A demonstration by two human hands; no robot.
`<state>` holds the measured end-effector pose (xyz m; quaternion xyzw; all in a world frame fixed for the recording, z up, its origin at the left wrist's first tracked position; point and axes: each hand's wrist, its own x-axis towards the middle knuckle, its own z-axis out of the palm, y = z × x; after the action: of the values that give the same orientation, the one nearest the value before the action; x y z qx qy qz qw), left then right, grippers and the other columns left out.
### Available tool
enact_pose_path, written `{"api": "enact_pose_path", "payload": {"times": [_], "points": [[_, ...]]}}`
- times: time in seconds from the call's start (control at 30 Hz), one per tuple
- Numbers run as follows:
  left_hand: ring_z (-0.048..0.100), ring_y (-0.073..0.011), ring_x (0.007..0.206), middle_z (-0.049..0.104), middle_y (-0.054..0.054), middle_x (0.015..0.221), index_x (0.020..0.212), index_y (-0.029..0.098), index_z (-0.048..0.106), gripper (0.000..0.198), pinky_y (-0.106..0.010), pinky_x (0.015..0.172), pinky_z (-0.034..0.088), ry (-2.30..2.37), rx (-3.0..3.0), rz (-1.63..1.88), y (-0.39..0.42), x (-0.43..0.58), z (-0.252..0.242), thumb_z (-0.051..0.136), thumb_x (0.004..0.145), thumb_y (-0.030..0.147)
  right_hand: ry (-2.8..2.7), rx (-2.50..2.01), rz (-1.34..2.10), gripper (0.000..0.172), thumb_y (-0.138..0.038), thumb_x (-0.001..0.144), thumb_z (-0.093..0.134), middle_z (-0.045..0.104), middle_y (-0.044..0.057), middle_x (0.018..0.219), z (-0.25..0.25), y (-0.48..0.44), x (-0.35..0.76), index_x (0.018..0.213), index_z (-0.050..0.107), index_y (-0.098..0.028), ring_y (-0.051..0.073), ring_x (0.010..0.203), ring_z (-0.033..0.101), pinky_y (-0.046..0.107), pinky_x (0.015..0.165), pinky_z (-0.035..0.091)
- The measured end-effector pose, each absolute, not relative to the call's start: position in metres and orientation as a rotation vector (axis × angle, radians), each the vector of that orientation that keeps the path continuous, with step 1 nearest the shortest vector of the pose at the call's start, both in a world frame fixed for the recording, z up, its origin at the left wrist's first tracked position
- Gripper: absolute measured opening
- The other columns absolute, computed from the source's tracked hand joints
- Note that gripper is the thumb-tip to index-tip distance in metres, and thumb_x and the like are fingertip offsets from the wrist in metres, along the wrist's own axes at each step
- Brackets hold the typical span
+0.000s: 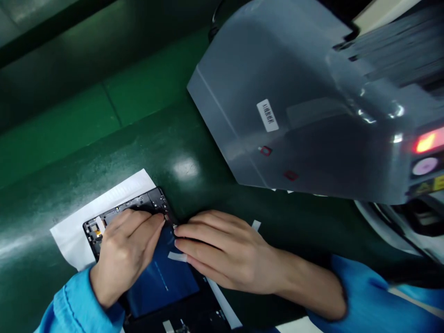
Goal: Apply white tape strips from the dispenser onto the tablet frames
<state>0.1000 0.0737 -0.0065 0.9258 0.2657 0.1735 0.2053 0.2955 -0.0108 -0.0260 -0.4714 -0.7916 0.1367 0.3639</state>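
An open tablet shell [149, 200] with its inner parts exposed lies slanted on a sheet of white paper [69, 236]. Across its middle is a dark blue panel [163, 282]. My left hand [130, 247] reaches over the shell, thumb and index finger pinched near its right edge; whatever is between them is too small to make out. From the right, my right hand [229, 252] meets that same edge with fingers closed together, and their tips hide what they grip. A short whitish strip [177, 256] shows at its lower fingertips, over the blue panel.
A large grey machine [301, 106] with a white label and a lit red button [430, 140] stands at the upper right. Another pale strip [255, 225] shows behind my right hand. The green table [166, 143] extends around the paper.
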Motion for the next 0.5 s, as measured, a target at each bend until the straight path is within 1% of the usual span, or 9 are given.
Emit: {"api": "enact_pose_path", "payload": {"times": [0.1, 0.27, 0.43, 0.5], "points": [[0.061, -0.0171, 0.077, 0.066, -0.006, 0.088, 0.1, 0.013, 0.065, 0.013, -0.031, 0.071, 0.052, 0.784, 2.718, 0.421, 0.0741, 0.0986, -0.0033, 0.057, 0.091, 0.013, -2.043, -1.22, 0.348, 0.016, -0.015, 0.091, 0.053, 0.071, 0.007, 0.096, -0.0262, -0.0111, 0.2952, 0.095, 0.068, -0.012, 0.019, 0.084, 0.061, 0.034, 0.073, 0.054], [0.06, -0.0186, 0.074, 0.066, -0.007, 0.087, 0.099, 0.011, 0.067, 0.016, -0.032, 0.067, 0.051, 0.754, 2.885, 0.325, 0.073, 0.0983, 0.0015, 0.053, 0.092, 0.013, -2.054, -1.219, 0.349, 0.016, -0.016, 0.092, 0.053, 0.072, 0.006, 0.096, -0.0258, -0.0121, 0.2959, 0.096, 0.068, -0.013, 0.018, 0.085, 0.061, 0.033, 0.074, 0.054], [0.061, -0.0141, 0.079, 0.067, -0.005, 0.088, 0.099, 0.012, 0.066, 0.013, -0.026, 0.074, 0.051, 0.768, 2.536, 0.471, 0.0723, 0.1027, -0.0004, 0.057, 0.09, 0.01, -2.045, -1.216, 0.36, 0.017, -0.015, 0.092, 0.052, 0.071, 0.007, 0.096, -0.0253, -0.0112, 0.296, 0.095, 0.068, -0.012, 0.019, 0.084, 0.061, 0.033, 0.073, 0.053], [0.061, -0.0135, 0.079, 0.067, -0.004, 0.087, 0.098, 0.014, 0.066, 0.012, -0.026, 0.074, 0.051, 0.796, 2.46, 0.478, 0.0727, 0.1043, -0.0013, 0.058, 0.09, 0.01, -2.044, -1.21, 0.365, 0.017, -0.014, 0.092, 0.052, 0.071, 0.007, 0.096, -0.0256, -0.0113, 0.2957, 0.095, 0.068, -0.012, 0.019, 0.085, 0.061, 0.033, 0.072, 0.053]]}}
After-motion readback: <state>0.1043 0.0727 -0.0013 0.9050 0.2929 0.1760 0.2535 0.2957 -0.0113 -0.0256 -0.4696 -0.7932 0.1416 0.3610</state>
